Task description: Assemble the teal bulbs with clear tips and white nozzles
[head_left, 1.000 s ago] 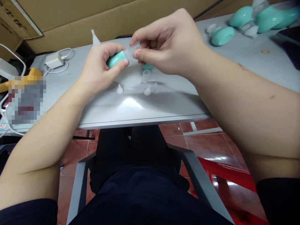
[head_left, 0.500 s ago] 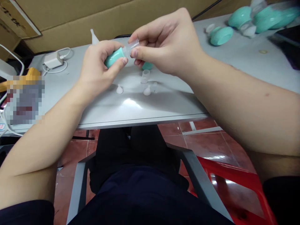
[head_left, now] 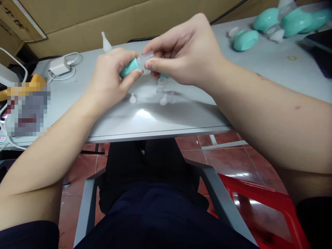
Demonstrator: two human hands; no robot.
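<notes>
My left hand (head_left: 111,76) grips a small teal bulb (head_left: 129,68) above the grey table (head_left: 129,121). My right hand (head_left: 186,52) pinches a clear plastic piece (head_left: 145,59) that sits at the bulb's end, thumb and forefinger closed on it. Below the hands on the table lie two small white conical tips (head_left: 132,99) (head_left: 163,100) and a clear little cup (head_left: 162,84). A second teal piece is mostly hidden under my right hand.
A white nozzle (head_left: 105,42) stands at the table's far edge by a cardboard sheet (head_left: 103,17). A white charger with cable (head_left: 61,65) lies far left. Several teal bulbs (head_left: 269,20) are at the far right. A red stool (head_left: 259,204) is below right.
Both hands stay joined around the teal bulb and clear piece; the bulb has tipped slightly and my left fingers have closed further over it.
</notes>
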